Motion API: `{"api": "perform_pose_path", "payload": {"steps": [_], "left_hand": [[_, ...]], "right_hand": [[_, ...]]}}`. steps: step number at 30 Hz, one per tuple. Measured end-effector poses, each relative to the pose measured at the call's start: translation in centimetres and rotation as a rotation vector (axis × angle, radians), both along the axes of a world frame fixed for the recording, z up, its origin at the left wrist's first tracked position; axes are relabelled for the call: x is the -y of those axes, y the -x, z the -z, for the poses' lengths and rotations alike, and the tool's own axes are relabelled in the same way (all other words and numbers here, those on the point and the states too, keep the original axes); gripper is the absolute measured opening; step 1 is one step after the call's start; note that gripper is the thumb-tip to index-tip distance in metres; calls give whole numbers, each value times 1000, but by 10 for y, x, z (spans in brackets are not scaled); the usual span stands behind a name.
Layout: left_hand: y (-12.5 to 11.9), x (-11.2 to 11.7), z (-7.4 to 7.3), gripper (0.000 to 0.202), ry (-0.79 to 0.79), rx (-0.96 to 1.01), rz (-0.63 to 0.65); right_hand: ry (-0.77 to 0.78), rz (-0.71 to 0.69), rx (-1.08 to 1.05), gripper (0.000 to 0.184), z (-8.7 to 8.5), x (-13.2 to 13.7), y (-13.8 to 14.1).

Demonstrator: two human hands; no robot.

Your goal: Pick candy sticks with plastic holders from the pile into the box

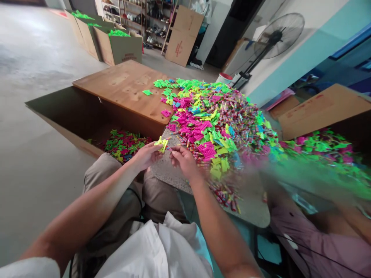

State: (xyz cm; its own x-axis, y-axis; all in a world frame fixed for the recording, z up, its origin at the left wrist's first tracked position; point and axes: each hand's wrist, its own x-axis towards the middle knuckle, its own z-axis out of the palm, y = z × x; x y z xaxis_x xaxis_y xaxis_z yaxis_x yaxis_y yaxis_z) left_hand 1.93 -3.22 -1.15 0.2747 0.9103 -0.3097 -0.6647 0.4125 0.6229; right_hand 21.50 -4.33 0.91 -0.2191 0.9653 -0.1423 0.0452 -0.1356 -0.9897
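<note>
My left hand is closed on a flat yellow plastic piece, held just off the near corner of the table. Close beside it, the fingers of my right hand pinch a small thin printed stick whose end points at the yellow piece. Whether the two touch I cannot tell. To the right of my hands lies a heap of pink plastic pieces, green and yellow ones, and many small printed sticks.
An open carton with coloured pieces inside stands at my left, partly under a wooden board. Another person's leg and a blurred arm are at the right, near a carton. A fan stands behind.
</note>
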Motion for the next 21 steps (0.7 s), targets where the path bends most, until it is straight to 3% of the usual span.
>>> {"api": "perform_pose_path", "payload": {"steps": [8,14,21], "left_hand": [[1,3,-3,20,35,-62,-17],[-3,5,1,28,-37,-127,-29],[-10,7,-7,30,-208,-559,-158]], "right_hand": [[-133,-8,85,30,-4,8,3],[-288,-37,301,23,-6,11,0],[-305,-74,551,23,3,9,4]]}}
